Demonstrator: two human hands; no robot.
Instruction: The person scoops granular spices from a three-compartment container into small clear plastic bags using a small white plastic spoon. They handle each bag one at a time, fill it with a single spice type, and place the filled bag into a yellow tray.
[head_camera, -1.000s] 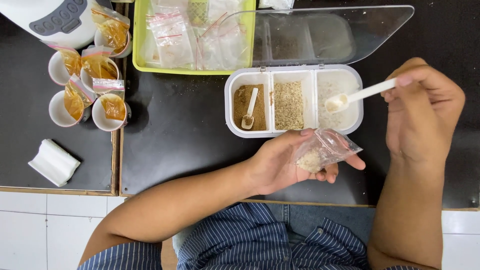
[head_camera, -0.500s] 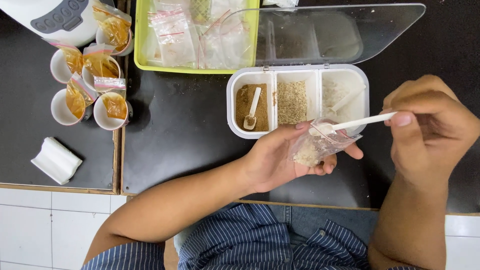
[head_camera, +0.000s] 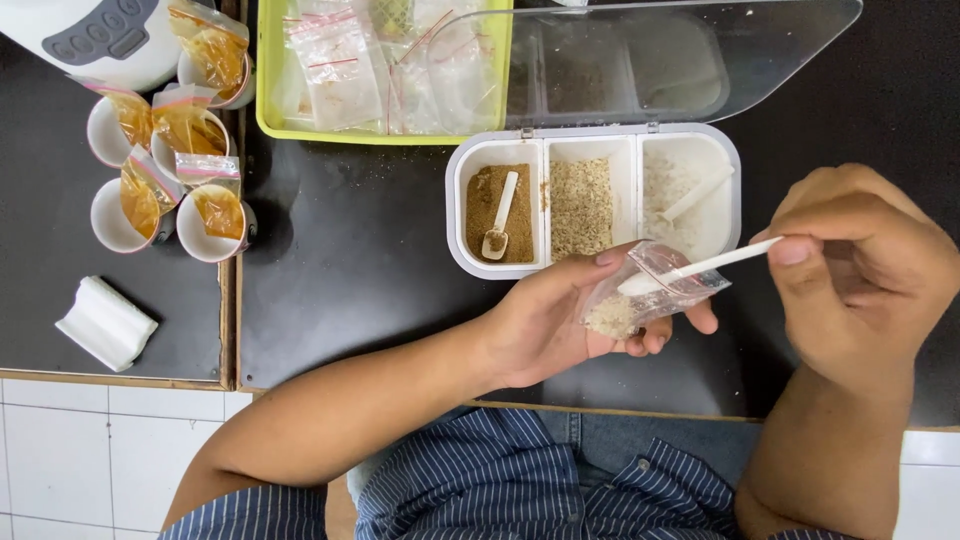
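The left hand pinches a small plastic bag just below the seasoning box; the right hand grips a white spoon inside the bag's mouth. The bag looks light, limp and slippery, so it is best held near its rim.

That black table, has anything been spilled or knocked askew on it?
Nothing stands out. The left hand holds a small clear bag while the right hand tips a white spoon into its mouth. The three-part seasoning box sits square, and the dark table around it shows no loose powder.
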